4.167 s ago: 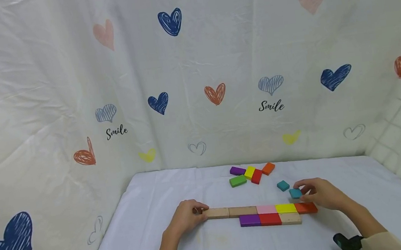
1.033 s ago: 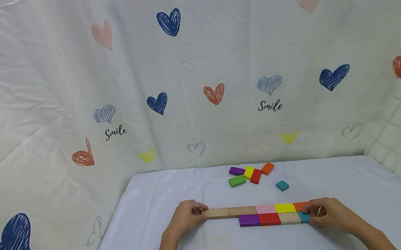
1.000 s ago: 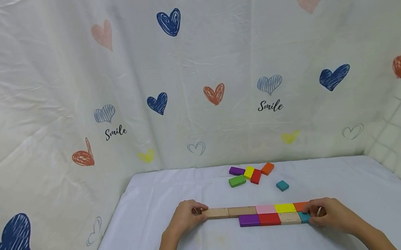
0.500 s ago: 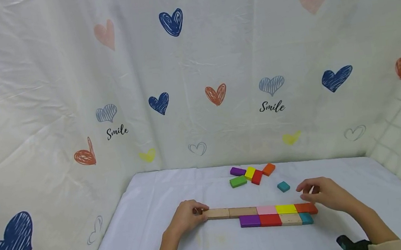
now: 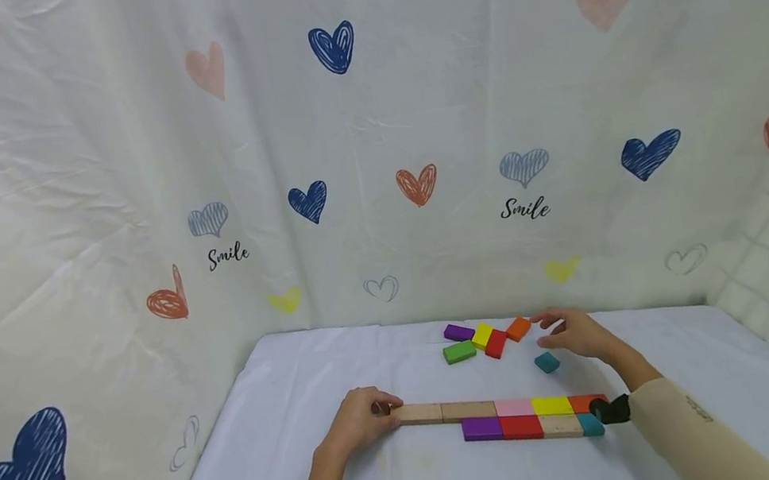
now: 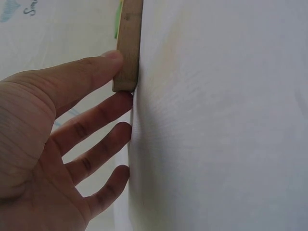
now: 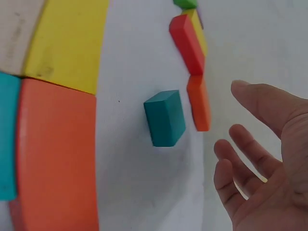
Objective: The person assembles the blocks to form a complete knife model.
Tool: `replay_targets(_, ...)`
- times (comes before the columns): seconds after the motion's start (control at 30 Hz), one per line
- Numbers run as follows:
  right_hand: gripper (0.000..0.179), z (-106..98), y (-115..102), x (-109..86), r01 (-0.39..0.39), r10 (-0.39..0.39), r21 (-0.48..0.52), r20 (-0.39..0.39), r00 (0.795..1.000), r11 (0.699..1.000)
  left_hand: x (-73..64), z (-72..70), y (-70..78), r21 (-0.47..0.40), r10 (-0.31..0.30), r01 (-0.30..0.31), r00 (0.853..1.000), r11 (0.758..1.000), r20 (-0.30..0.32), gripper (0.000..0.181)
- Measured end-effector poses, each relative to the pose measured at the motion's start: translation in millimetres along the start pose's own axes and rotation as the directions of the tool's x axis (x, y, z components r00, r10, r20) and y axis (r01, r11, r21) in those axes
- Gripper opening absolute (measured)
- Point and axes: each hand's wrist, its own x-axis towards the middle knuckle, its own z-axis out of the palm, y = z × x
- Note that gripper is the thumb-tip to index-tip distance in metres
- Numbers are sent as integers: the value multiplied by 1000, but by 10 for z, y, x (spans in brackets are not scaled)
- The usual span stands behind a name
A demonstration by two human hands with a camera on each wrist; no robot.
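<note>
Plain wood block (image 5: 419,413) at the left end of the far row (image 5: 514,407) on the white surface (image 5: 253,464), pinched by the left hand (image 5: 359,419). Touching in front, a shorter row (image 5: 521,426), from purple block (image 5: 483,428) to teal block (image 5: 590,424). Right hand (image 5: 579,334) holding nothing, fingers loose and apart, near the loose orange block (image 5: 519,328). Could bend the far row by pushing too hard from the left, or bump the spare teal block (image 5: 547,362) by reaching low. Clear in the right wrist view but not the head view: a gap between hand and orange block
</note>
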Motion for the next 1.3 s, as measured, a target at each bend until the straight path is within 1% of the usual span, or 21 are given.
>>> replay_targets(0.03, 52, 19, 19, 48, -8, 8, 2, 14, 1000, 1000, -7, 2, -2, -1, -5, 5, 1000, 1000, 3, 22)
replay_targets(0.1, 57, 60, 44, 129, -47, 47, 6, 35, 998, 999, -18, 9, -11, -3, -8, 8, 1000, 1000, 4, 22)
replay_targets(0.2, 63, 126, 72, 219, -112, 112, -4, 45, 993, 994, -27, 20, -23, 1, -10, 10, 1000, 1000, 5, 22)
replay_targets(0.27, 68, 167, 90, 268, -146, 146, -5, 43, 988, 989, -25, 29, -28, 3, 2, -2, 1000, 1000, 1, 22)
replay_targets(0.4, 75, 240, 140, 364, -179, 179, -21, 31, 983, 984, -14, 42, -27, 7, 3, -3, 1000, 1000, 0, 22)
replay_targets(0.53, 78, 293, 200, 451, -178, 178, -65, -4, 984, 982, -1, 43, -20, 2, 4, -4, 1000, 1000, -2, 22)
replay_targets(0.6, 75, 308, 221, 478, -166, 165, -85, -20, 986, 982, 4, 43, -18, -2, 6, -6, 1000, 1000, -3, 22)
replay_targets(0.67, 72, 313, 240, 497, -164, 162, -82, -29, 986, 983, 4, 43, -16, -5, 5, -5, 1000, 1000, -2, 22)
replay_targets(0.83, 64, 304, 245, 510, -193, 192, -56, -23, 981, 980, -1, 49, -15, -13, 3, -4, 1000, 1000, -7, 22)
replay_targets(0.93, 62, 306, 225, 521, -206, 205, -60, -14, 979, 977, 5, 55, -17, -12, 5, -5, 1000, 1000, -12, 22)
replay_targets(1.13, 49, 334, 220, 574, -179, 181, -105, 7, 984, 978, 18, 52, -27, -2, -2, 2, 1000, 1000, -12, 22)
replay_targets(1.3, 38, 320, 220, 575, -156, 156, -113, -10, 988, 981, 31, 25, -32, -3, -11, 11, 1000, 1000, -11, 22)
